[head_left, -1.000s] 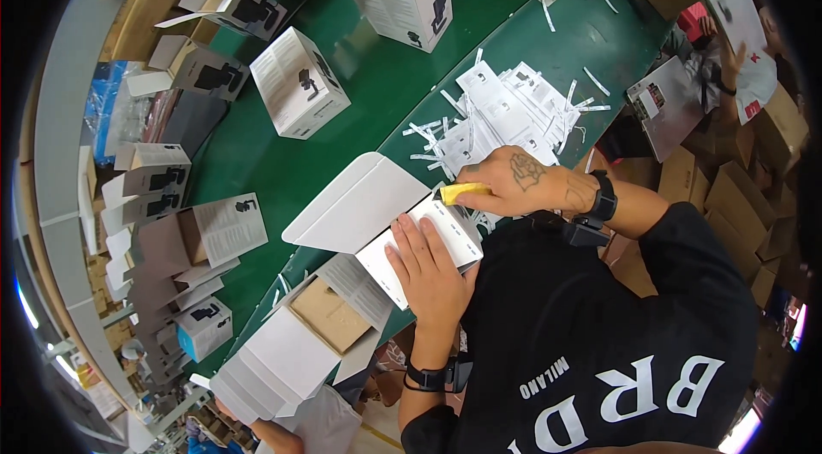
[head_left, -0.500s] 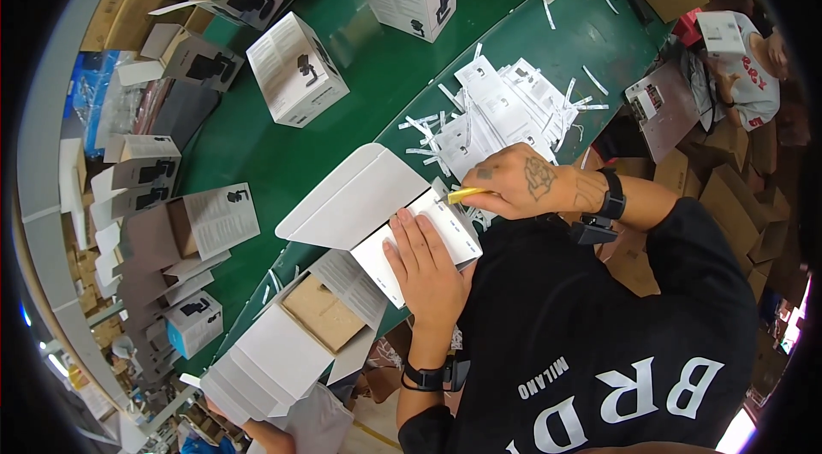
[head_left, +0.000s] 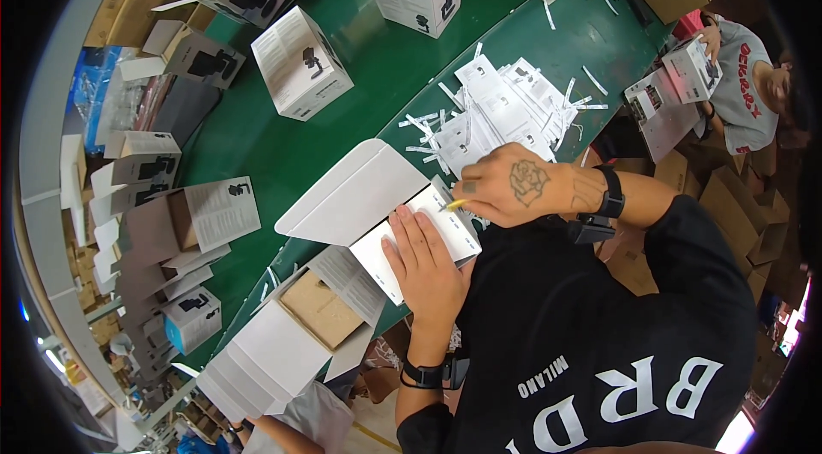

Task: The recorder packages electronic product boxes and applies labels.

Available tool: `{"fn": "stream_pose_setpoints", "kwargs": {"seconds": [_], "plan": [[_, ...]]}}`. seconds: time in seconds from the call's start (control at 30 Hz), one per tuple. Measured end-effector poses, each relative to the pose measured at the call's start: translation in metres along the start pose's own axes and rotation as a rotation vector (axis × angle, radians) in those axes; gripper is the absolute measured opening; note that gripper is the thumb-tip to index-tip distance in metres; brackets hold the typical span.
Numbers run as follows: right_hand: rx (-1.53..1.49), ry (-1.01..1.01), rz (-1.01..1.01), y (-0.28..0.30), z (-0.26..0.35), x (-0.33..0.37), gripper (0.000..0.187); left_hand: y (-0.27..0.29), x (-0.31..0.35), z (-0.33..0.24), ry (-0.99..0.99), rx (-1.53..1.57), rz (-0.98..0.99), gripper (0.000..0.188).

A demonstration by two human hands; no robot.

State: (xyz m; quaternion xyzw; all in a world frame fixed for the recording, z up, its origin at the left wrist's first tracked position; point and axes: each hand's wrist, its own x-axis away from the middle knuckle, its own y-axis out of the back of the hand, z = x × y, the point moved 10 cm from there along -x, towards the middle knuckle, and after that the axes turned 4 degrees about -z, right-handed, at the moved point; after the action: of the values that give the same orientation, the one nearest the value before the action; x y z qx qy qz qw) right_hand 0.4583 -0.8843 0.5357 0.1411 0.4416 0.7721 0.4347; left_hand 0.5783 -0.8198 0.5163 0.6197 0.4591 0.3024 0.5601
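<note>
My left hand (head_left: 425, 270) lies flat with outstretched fingers on the white inner panel (head_left: 377, 261) of an opened box. A large white flap (head_left: 355, 197) of that box stands out toward the far left. In my right hand (head_left: 509, 187) is a slim yellow utility knife (head_left: 456, 205), its thin tip at the panel's far right corner, just beyond my left fingertips. The fingers are closed around it and hide most of the handle. Small printed marks run along the panel's edges.
Printed sheets (head_left: 505, 111) and several paper strips lie beyond my right hand. Closed product boxes (head_left: 300, 68) stand on the green table (head_left: 231, 137). An open box with a cardboard insert (head_left: 321, 308) is at the near left. A co-worker (head_left: 745, 77) holds a box at the right.
My right hand has shifted slightly left and turned, tilting the knife differently at the panel's corner. My left hand stays in place. The co-worker at the right has lowered a box.
</note>
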Motion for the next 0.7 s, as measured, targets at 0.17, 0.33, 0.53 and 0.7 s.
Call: {"fn": "stream_pose_setpoints", "kwargs": {"seconds": [0.17, 0.33, 0.53, 0.7], "plan": [[-0.070, 0.046, -0.161, 0.017, -0.001, -0.017, 0.011, 0.001, -0.001, 0.000, 0.007, 0.007, -0.038, 0.100], [0.016, 0.062, -0.129, -0.001, 0.005, -0.029, 0.014, 0.004, 0.005, 0.001, -0.001, 0.031, -0.110, 0.097], [0.312, 0.066, 0.004, -0.010, 0.026, -0.041, 0.019, 0.007, 0.011, 0.001, -0.023, 0.047, -0.170, 0.091], [0.338, 0.031, 0.059, -0.016, 0.029, -0.042, 0.022, 0.010, 0.016, -0.002, -0.034, 0.038, -0.182, 0.088]]}}
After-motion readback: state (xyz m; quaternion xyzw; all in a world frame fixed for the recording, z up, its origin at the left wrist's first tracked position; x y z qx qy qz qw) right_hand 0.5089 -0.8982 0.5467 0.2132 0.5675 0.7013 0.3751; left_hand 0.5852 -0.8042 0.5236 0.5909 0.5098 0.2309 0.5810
